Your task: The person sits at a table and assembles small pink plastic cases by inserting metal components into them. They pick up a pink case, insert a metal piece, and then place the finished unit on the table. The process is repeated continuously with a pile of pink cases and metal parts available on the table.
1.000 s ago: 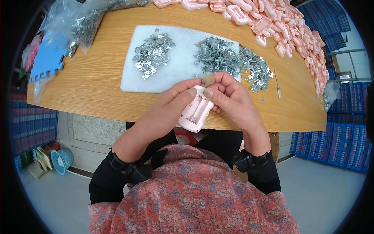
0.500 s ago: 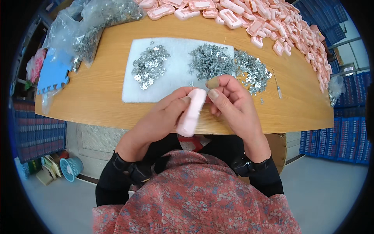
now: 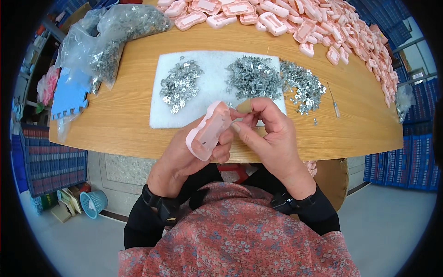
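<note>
My left hand [image 3: 175,154] is closed around a pale pink plastic shell [image 3: 210,134], held tilted above the table's near edge with its hollow inner side showing. Close to the shell's upper end is my right hand [image 3: 277,143], thumb and fingers pinched together; whatever they hold is too small to make out. A tan cover [image 3: 244,106] wraps one of its fingertips. Beyond both hands lies a white foam sheet [image 3: 214,76] bearing a smaller heap of small metal clips [image 3: 181,87] on the left and a larger clip heap [image 3: 254,77] on the right.
More metal clips [image 3: 304,87] spread over the wooden table [image 3: 360,124] beside a thin tool with a clear handle [image 3: 336,110]. Pink shells [image 3: 304,30] pile along the far and right edges. Plastic bags of clips [image 3: 106,60] and a blue foam mat [image 3: 69,94] occupy the left.
My left hand has turned the pink shell, so its hollow side now shows instead of its narrow edge. My right hand stays pinched beside it, slightly lower.
</note>
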A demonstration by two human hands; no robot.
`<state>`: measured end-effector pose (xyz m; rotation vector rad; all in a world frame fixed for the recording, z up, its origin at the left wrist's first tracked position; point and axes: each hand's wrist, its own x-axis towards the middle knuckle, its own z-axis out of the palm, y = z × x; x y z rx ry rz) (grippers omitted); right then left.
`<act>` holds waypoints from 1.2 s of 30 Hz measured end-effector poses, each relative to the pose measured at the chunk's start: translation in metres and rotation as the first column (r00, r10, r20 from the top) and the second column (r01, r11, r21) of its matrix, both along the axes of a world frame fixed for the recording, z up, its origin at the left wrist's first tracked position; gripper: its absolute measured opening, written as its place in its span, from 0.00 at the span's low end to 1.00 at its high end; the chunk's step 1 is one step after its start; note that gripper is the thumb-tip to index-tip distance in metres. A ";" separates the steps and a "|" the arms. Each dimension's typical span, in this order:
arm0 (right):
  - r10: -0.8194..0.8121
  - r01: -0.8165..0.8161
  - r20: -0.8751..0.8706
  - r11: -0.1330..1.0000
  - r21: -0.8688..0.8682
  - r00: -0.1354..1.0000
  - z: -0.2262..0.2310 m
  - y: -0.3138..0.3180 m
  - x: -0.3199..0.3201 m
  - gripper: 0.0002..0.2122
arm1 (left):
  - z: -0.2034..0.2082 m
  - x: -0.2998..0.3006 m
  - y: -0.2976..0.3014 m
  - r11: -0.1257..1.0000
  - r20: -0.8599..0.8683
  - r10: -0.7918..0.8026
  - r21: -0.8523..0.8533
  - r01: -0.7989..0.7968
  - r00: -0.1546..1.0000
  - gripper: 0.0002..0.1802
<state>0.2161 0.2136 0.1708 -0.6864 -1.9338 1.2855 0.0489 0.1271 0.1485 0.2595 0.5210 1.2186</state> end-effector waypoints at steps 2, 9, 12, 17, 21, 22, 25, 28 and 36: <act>-0.022 0.020 0.022 0.995 0.101 1.000 0.001 0.004 -0.002 0.12 | -0.001 0.000 0.000 1.000 0.029 -0.008 0.016 0.008 1.000 0.24; -0.011 0.011 -0.024 1.000 -0.004 1.000 -0.009 0.008 -0.004 0.14 | -0.013 -0.004 -0.006 0.996 0.200 -0.051 0.077 0.036 0.979 0.26; -0.033 0.035 -0.029 0.998 0.052 0.999 -0.006 0.005 -0.004 0.13 | -0.016 -0.005 -0.006 0.996 0.235 -0.051 0.078 0.033 0.971 0.26; -0.082 0.090 -0.071 0.988 0.123 0.994 -0.008 0.002 -0.006 0.12 | -0.017 -0.006 -0.006 0.992 0.274 -0.075 0.122 0.042 0.959 0.29; -0.053 0.063 -0.066 0.985 0.159 0.996 -0.004 0.001 -0.001 0.12 | -0.017 -0.008 -0.005 0.995 0.253 -0.061 0.092 0.039 0.965 0.30; -0.042 0.053 -0.071 0.987 0.155 0.997 -0.005 0.000 -0.001 0.12 | -0.016 -0.008 -0.005 0.998 0.238 -0.051 0.057 0.039 0.970 0.31; -0.051 0.062 -0.064 0.981 0.184 0.997 -0.004 -0.001 -0.002 0.13 | -0.015 -0.008 -0.005 0.996 0.228 -0.042 0.080 0.025 0.973 0.31; -0.055 0.063 -0.048 0.983 0.172 0.997 0.002 0.001 -0.011 0.14 | -0.016 -0.008 -0.004 0.990 0.203 -0.068 0.135 0.041 0.977 0.29; 0.134 -0.114 0.074 0.967 -0.228 0.988 0.001 0.011 -0.002 0.12 | -0.013 -0.005 -0.008 0.986 0.187 -0.142 0.116 0.122 0.972 0.24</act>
